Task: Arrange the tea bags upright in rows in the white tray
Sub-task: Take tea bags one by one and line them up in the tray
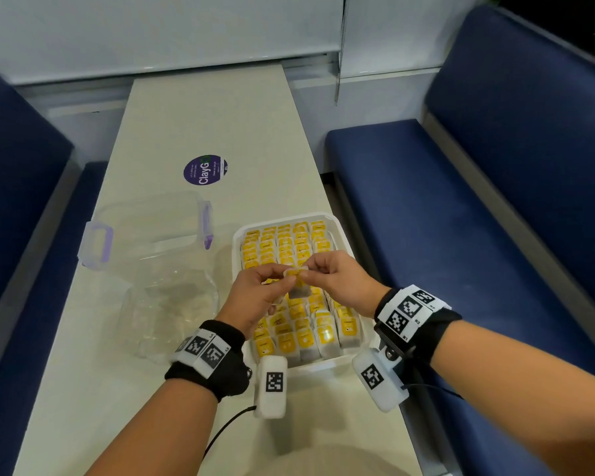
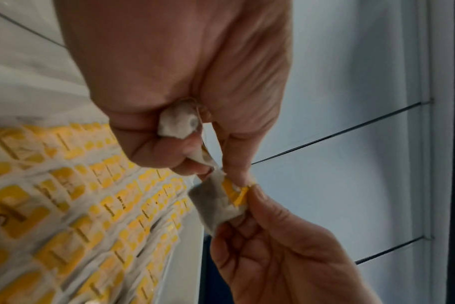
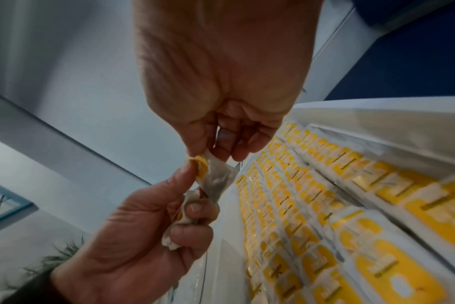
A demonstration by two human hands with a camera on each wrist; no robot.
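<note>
while both forearms reach in from the near edge, each wearing a black wrist strap with white tracking-marker blocks, the long pale counter runs away toward a white wall, flanked by two dark blue padded benches. the left hand and the right hand meet above the rectangular white plastic tray, which sits on the counter's right side. together they pinch one small paper tea bag with a yellow tag: each grip is closed on it, thumb against fingertip, at the tag end, so the bag hangs lifted over the tray's middle with its long axis roughly vertical. the left hand's curled lower fingers also clutch a crumpled white tea bag. beneath them, yellow-tagged tea bags stand upright in about five rows filling the tray, tags upward; the exact count is too dense to tell. left of the tray lie a crumpled clear plastic bag and one clear plastic container with purple latches. farther along, a round purple sticker is stuck to the counter.
</note>
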